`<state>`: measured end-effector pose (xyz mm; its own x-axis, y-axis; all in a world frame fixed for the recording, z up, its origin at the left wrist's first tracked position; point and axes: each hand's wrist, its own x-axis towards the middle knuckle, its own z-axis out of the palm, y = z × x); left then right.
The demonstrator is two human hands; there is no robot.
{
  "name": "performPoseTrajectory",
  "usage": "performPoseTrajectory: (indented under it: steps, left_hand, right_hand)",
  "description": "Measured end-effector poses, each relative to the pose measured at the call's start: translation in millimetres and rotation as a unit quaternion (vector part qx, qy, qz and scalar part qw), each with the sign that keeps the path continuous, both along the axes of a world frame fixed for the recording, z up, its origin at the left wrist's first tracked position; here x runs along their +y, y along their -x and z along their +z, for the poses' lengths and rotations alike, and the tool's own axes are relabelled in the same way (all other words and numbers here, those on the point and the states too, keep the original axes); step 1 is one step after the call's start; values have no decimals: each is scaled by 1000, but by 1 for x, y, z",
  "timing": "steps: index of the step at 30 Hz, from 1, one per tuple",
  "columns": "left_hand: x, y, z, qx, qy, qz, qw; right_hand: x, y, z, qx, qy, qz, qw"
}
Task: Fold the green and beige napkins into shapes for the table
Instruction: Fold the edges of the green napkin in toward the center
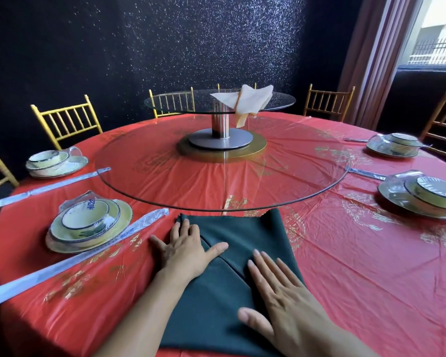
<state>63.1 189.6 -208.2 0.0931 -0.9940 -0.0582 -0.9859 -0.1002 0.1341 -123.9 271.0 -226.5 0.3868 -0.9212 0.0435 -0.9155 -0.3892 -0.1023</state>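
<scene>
A round table under a glossy red cloth (345, 253) fills the view, with a wide glass turntable (165, 191) at its middle and a smaller raised glass shelf (178, 101) above that. Wrapped plates (121, 217) sit at the places to either side.

The green napkin (237, 228) lies flat at the near edge, its far corners just short of the turntable rim, with a diagonal fold running across it. It looks light, soft and limp. It would likely keep a crease only if pressed, and it could slide on the shiny cloth, so one palm should pin it while the other lifts a corner or a free edge.

The beige napkin (245, 99) is draped over the raised shelf, one end hanging past the rim. That loose end looks the easiest place to pick it up.

The left hand (186, 251) lies flat with fingers spread, half on the napkin's left edge, thumb along the fold, gripping nothing. The right hand (281, 292) presses flat on the near right part, fingers straight.
</scene>
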Motion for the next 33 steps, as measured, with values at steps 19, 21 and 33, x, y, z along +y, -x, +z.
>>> performPoseTrajectory:
  steps: [19, 21, 33]
  left_hand:
    - [-2, -2, -6, -3, 19, 1, 1000]
    - [-2, -2, -5, 0, 16, 1, 1000]
    - [-1, -2, -4, 7, 7, 0, 1000]
  right_hand:
    - [-96, -15, 14, -23, -32, -17, 999]
    - [-104, 8, 10, -14, -38, -68, 997]
    - [-47, -8, 21, -19, 71, -23, 997]
